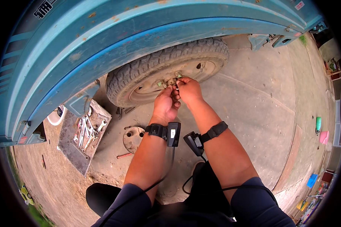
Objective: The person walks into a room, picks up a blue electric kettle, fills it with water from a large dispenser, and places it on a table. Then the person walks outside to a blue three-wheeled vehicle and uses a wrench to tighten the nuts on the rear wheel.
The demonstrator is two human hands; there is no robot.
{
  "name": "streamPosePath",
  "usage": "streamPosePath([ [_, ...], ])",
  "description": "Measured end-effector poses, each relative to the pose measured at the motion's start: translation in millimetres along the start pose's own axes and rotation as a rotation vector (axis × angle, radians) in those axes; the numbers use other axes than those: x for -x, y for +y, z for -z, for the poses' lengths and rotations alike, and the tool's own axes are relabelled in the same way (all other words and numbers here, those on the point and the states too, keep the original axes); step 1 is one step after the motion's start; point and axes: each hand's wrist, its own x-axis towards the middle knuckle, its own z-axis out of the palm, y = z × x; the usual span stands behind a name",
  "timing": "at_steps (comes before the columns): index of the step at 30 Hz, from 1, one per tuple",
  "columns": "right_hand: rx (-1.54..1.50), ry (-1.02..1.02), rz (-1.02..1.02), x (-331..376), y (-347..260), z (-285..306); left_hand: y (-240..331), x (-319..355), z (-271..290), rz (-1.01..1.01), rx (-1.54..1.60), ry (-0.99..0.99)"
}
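Observation:
My left hand (165, 105) and my right hand (189, 91) meet in front of the hub (172, 81) at the centre of a dusty wheel. The wheel's knobbly black tyre (129, 72) stands upright under a blue vehicle body (140, 38). The fingers of both hands are pinched together close to each other at the hub. Whatever lies between them is too small and too covered to name. Greenish studs or nuts (160, 83) show on the hub beside my left fingertips. A wrist strap with a black box (173, 134) sits on each forearm.
On the ground left of my left forearm lies a round metal plate (132, 140) with holes, beside a reddish rod (124, 155). Farther left, a metal tray (74, 151) holds several wrenches (88, 130), next to a white bowl (56, 118). Concrete (254, 102) spreads to the right.

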Motion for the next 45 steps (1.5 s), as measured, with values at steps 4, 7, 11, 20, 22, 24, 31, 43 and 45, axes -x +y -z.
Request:
streamPosePath([
  [4,-0.001,-0.014,0.02,4,-7,3,-1,0,-1,-0.023,0.022,-0.001],
  [7,-0.065,-0.005,-0.005,8,-7,0,-4,1,-1,-0.16,-0.2,0.032],
  [11,0.182,0.055,0.115,-10,9,-2,-5,-6,10,-0.577,-0.807,0.134],
  [20,0.203,0.068,0.091,-6,8,-4,-3,-3,15,-0.915,-1.307,0.365],
  [22,0.206,0.069,0.103,-7,9,-5,-5,-5,17,-0.934,-1.284,0.373],
  [24,0.203,0.068,0.096,-8,9,-6,-6,-8,17,-0.942,-1.265,0.39],
  [31,0.125,0.087,0.161,-10,15,-6,-13,-10,16,-0.988,-1.274,0.436],
  [43,0.051,0.061,0.092,-15,21,-5,-13,-14,23,-1.158,-1.257,0.392],
  [45,0.048,0.057,0.089,-15,20,-5,-12,-20,30,-1.165,-1.212,0.352],
])
